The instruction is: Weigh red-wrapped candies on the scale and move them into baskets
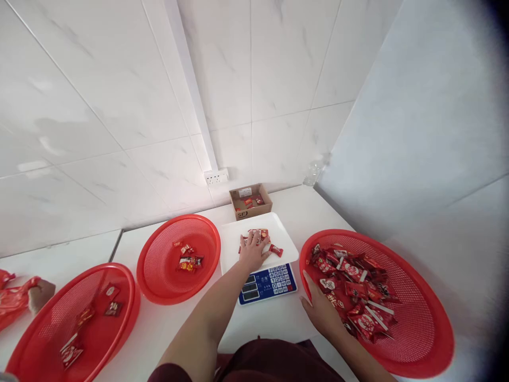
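Observation:
My left hand [252,253] rests on the white scale pan [228,249], fingers spread over a small pile of red wrapped sweets [262,233]. One loose red sweet [275,250] lies on the pan to the right of the fingers. Below the pan shows the blue keypad panel of the scale [267,286]. My right hand [322,310] is at the near left rim of a big red basket [431,323], fingers stretched out and thumb apart. Many red candy packets [353,270], some with white sticks, fill that basket; whether the right fingers touch any is unclear.
Left of the scale stand a red basket [149,262] and another red basket [129,286], each with a few sweets. A cardboard box [254,211] with sweets sits behind the scale. At far left, another person's hand [42,294] is by a red plastic bag [16,302].

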The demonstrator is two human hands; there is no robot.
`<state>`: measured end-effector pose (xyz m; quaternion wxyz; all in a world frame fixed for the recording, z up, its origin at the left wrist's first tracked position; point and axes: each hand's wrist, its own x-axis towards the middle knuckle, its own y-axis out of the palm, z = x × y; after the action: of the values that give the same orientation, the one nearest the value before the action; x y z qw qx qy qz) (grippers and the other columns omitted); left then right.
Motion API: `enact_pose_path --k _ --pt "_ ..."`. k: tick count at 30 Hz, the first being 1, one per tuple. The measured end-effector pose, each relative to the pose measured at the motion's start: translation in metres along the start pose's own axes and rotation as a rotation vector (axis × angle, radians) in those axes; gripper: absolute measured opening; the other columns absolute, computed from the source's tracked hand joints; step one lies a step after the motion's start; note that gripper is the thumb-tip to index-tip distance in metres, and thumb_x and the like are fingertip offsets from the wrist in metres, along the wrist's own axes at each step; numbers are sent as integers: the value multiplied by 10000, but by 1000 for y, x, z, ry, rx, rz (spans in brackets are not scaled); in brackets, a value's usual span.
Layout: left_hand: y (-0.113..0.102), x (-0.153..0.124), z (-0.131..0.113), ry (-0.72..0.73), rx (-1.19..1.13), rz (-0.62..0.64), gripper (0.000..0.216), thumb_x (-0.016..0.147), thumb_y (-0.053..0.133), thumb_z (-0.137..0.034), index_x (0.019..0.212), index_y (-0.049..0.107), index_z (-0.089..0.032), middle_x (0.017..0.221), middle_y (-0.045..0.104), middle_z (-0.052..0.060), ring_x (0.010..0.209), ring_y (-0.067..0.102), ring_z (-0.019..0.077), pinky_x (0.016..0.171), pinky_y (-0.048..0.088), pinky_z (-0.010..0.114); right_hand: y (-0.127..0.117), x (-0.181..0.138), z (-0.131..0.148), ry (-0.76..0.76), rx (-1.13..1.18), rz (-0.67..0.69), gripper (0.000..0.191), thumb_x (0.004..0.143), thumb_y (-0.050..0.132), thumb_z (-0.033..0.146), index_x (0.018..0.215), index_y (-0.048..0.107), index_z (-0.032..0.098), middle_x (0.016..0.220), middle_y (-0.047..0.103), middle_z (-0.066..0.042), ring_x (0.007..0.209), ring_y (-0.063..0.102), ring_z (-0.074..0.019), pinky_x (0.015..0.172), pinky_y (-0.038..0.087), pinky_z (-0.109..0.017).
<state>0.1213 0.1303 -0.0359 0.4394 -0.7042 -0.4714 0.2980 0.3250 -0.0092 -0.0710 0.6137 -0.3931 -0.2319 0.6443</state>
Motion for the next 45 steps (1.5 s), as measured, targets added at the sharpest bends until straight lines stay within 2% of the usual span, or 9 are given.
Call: enact_pose_path --k 4,9,14,17,20,28,34,41,45 --pt "-19 -22 6 -73 -107 -144 542 879 380 -468 1381 332 -270 1494 244 88 1390 126 281 1102 139 525 -2 -1 0 7 26 2 665 795 368 241 1428 202 122 1399 408 -144 1284 388 -238 1025 344 -398" --pt "-37 -89 24 -219 -373 -406 504 915 312 -409 1369 326 -190 1442 336 128 1359 242 217 1103 228 437 0 -2 -3 -28 32 -50 654 805 398 247 1429 210 192 1379 443 -122 1230 454 -257 971 397 -417" --pt "-32 -162 44 -414 -523 -481 452 903 356 -412 1287 415 -179 1332 473 141 1251 419 229 1035 337 448 2 -1 -5 -78 24 -103 620 811 390 275 1408 269 158 1374 449 -137 1241 444 -253 980 400 -397" --pt "-21 -188 50 -489 -548 -489 402 897 361 -410 1189 487 -164 1209 563 145 1130 525 223 954 420 427 4 -1 -7 -117 12 -134 623 806 403 274 1408 273 184 1383 443 -115 1249 436 -242 991 393 -384" --pt "-14 -196 55 -505 -523 -458 412 889 367 -403 1198 468 -151 1208 553 157 1078 553 217 898 459 406 6 0 -10 -125 1 -149 640 800 410 264 1416 251 195 1385 443 -109 1259 426 -240 1001 384 -391" --pt "-27 -189 72 -519 -401 -420 444 892 356 -394 1244 436 -135 1299 491 169 1232 434 248 1019 344 462 9 1 -14 -157 -73 -165 624 815 381 267 1415 234 176 1374 446 -126 1255 429 -233 1003 383 -389" --pt "-34 -190 77 -542 -469 -449 397 888 361 -394 1181 491 -159 1207 557 144 1098 545 223 922 440 407 3 3 10 -287 -352 -319 512 839 365 269 1342 379 172 1370 437 -146 1326 286 -300 1040 288 -494" --pt "-23 -192 49 -514 -580 -377 367 881 386 -387 1136 537 -171 1177 593 120 1088 562 201 914 454 371 1 47 71 -220 -471 -65 497 862 358 339 1321 426 161 1392 432 -128 1340 237 -325 1035 228 -563" --pt "-17 -198 34 -455 -604 -315 364 873 398 -398 1124 551 -184 1162 606 104 1057 579 186 900 463 348 1 64 87 -258 -416 43 469 861 373 341 1311 434 221 1380 461 -74 1350 222 -313 1039 136 -625"
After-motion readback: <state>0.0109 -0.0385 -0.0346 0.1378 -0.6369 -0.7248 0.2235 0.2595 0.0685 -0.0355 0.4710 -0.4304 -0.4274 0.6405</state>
